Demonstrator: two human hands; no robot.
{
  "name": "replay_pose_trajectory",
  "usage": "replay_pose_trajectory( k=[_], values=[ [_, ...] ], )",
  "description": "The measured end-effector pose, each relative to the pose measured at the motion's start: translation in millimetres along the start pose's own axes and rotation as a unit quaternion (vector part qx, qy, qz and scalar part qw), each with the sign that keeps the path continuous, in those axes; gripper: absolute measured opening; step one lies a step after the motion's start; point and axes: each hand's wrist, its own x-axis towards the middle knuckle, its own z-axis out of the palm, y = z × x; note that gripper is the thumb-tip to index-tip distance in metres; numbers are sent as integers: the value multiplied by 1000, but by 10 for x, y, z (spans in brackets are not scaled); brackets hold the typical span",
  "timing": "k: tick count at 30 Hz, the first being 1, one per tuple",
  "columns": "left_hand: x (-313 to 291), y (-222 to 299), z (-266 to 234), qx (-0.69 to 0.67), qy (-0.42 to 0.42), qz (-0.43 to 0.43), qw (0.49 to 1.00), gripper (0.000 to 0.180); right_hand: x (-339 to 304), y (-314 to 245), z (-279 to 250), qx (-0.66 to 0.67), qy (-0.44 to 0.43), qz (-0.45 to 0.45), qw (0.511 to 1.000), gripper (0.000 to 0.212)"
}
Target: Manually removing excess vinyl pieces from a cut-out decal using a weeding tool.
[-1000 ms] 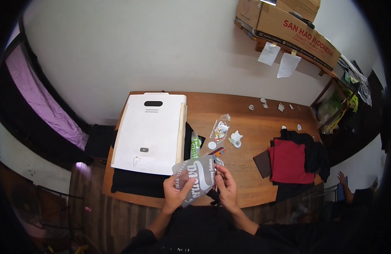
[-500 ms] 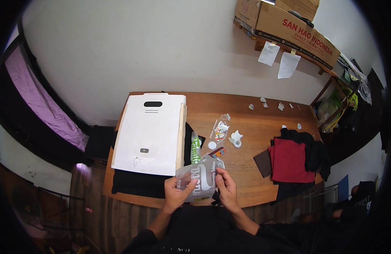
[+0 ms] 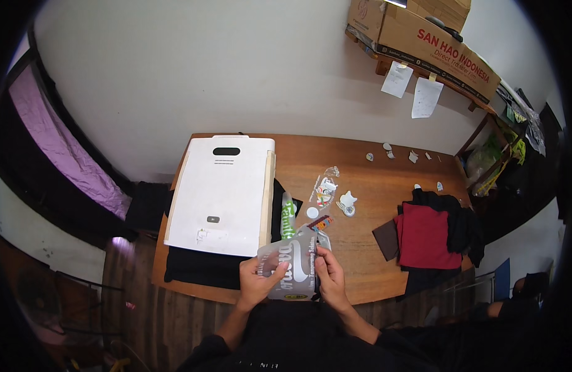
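Translucent film point(image 3: 303, 271), white-lettered, tilted, between hands point(image 3: 255, 286) point(image 3: 333, 286).

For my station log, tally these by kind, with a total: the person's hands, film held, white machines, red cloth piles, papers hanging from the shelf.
Left hand and right hand: 2
Held film: 1
White machine: 1
Red cloth pile: 1
Hanging papers: 2
Total: 7
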Motion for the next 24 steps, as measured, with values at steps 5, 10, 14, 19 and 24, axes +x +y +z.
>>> replay_pose_trajectory(
  k=[5, 10, 14, 19, 24],
  values=[
    [8, 58, 5, 9, -5, -3, 1000, 26, 0, 16, 2, 13, -2, 5, 1000, 30],
    [4, 57, 8, 15, -6, 9, 1000, 26, -5, 21, 12, 16, 0, 0, 1000, 30],
    [-6, 11, -16, 30, -8, 30, 999, 28, -3, 26, 11, 24, 2, 4, 1000, 31],
    [-4, 32, -11, -21, -24, 20, 999, 39, 6, -1, 14, 13, 3, -12, 1000, 31],
    [9, 162, 23, -14, -49, 40, 998, 44, 3, 15, 3, -2, 0, -4, 1000, 31]
  ],
)
